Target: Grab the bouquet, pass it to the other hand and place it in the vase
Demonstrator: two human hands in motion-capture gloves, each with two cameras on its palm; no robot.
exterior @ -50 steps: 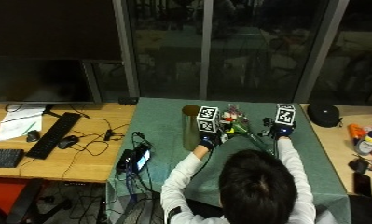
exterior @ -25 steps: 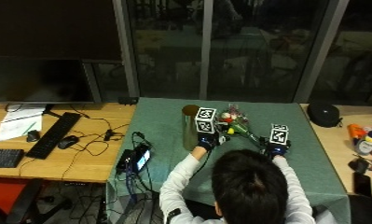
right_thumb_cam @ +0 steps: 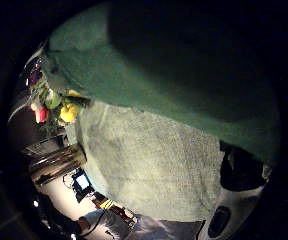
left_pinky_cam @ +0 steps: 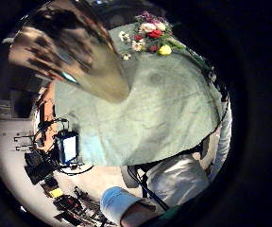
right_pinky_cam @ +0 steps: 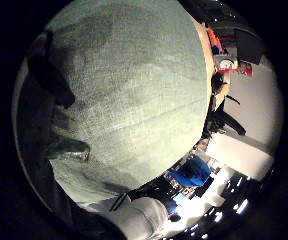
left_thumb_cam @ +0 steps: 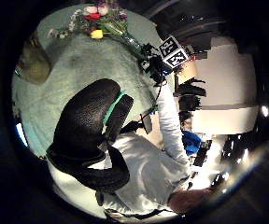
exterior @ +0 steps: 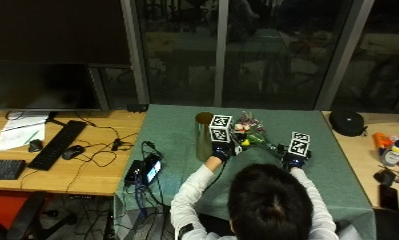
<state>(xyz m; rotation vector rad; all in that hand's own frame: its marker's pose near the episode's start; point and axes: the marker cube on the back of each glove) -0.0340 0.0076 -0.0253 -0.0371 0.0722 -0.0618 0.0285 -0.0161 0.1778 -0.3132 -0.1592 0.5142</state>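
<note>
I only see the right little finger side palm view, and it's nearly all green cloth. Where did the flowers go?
Observer: The bouquet lies on the green cloth between the two hands.
Operator: Is somebody holding it?
Observer: The right hand seems to hold the stem ends.
Operator: And where's the vase?
Observer: The vase stands upright beside the left hand, on the side away from the bouquet.

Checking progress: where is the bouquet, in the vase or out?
Out: the bouquet lies on the green cloth beside the upright vase.
</note>
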